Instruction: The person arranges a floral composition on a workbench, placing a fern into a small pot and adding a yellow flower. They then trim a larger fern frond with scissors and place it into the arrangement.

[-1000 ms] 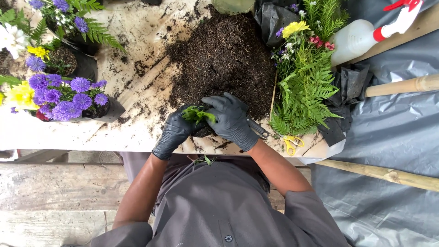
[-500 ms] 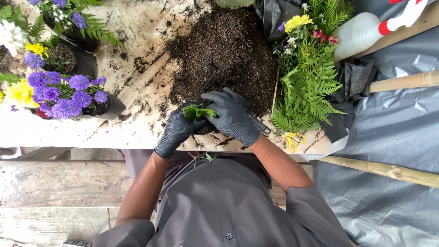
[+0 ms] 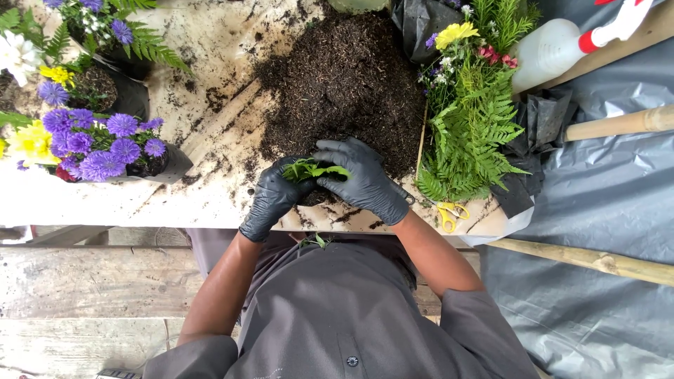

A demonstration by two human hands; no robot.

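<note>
**Seedling cupped at the near edge: stems and soil at risk**

A small green plant point(image 3: 314, 169) is held between two black-gloved hands at the near edge of the pale worktable point(image 3: 210, 203). The left hand point(image 3: 272, 198) is cupped around it from the left, and the right hand point(image 3: 365, 179) is curled over it from the right, so the hands are brought together and closed on the plant and what seems to be its clump of soil. The root ball itself is hidden by the gloves. If too much pressure is applied, the thin stems could be bruised or snapped, and the soil could be crumbled off the roots. Because the plant is kept so close to the table's near edge, loose soil or the plant itself could be dropped onto the lap below; a stray leaf sprig point(image 3: 314, 241) is already seen there.

Just to the right, yellow-handled scissors point(image 3: 449, 213) are left near the right wrist and could be knocked off the edge. Farther off, the heap of dark soil point(image 3: 344, 84) is piled against the ferns point(image 3: 470, 133). At the far left, purple flowers point(image 3: 98, 144) are set well apart.
</note>
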